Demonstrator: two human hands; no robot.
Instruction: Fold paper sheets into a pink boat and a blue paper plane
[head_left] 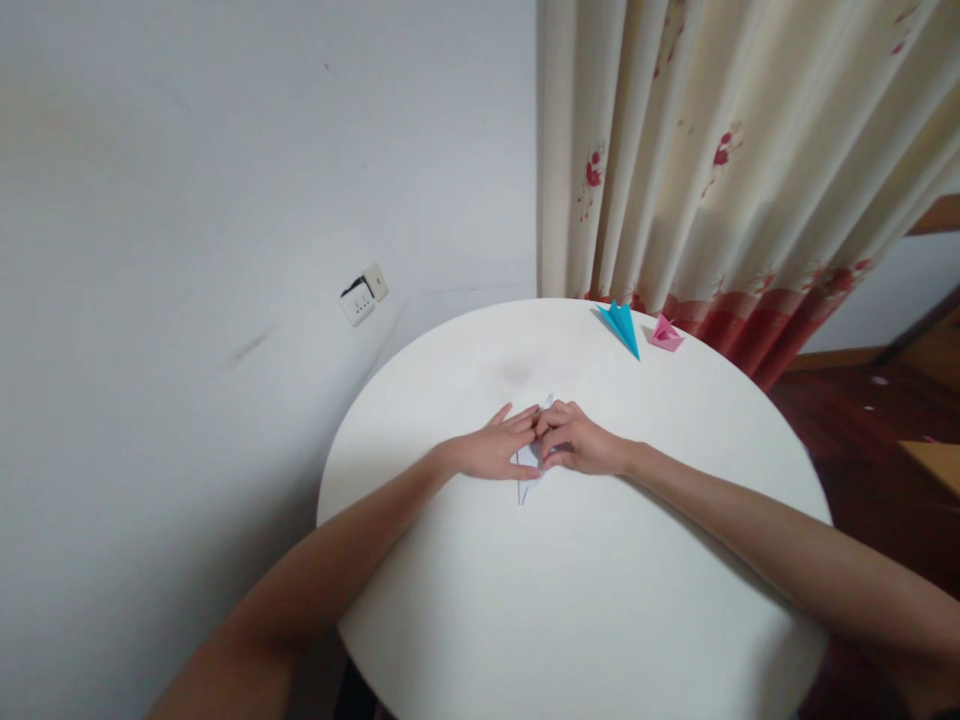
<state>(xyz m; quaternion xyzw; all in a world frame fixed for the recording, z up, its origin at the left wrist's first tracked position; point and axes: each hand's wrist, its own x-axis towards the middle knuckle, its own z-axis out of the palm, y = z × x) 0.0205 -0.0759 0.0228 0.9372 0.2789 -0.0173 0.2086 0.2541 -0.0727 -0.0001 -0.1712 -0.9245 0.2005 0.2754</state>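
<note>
Looking down from the head camera, both hands meet at the middle of the round white table point(600, 600), right over a pale folded paper point(529, 478). The left hand point(491, 450) lies flat, fingers stretched forward and pressing the sheet down; it grips nothing, just pins. The right hand point(577, 445) is curled, fingertips bunched against the left fingers, and looks to be pinching an edge or crease of the paper, though how firmly it closes I cannot tell. A narrow tip of the paper pokes out beneath the hands toward the person, and a sliver shows just beyond the fingertips.

That sheet should be feather-light, thin and floppy, quick to slide on the smooth tabletop and easy to crumple or tear, so it wants one palm holding it flat while fingertips take it at the folded edges, where the layers are stiffer.

Far side of the table, well apart from the hands: a blue folded paper plane point(621, 325) and, just beside it, a small pink folded paper piece point(665, 334). Behind them hangs a cream curtain with red flowers point(735, 160); a wall socket point(364, 294) sits on the grey wall to the left.
</note>
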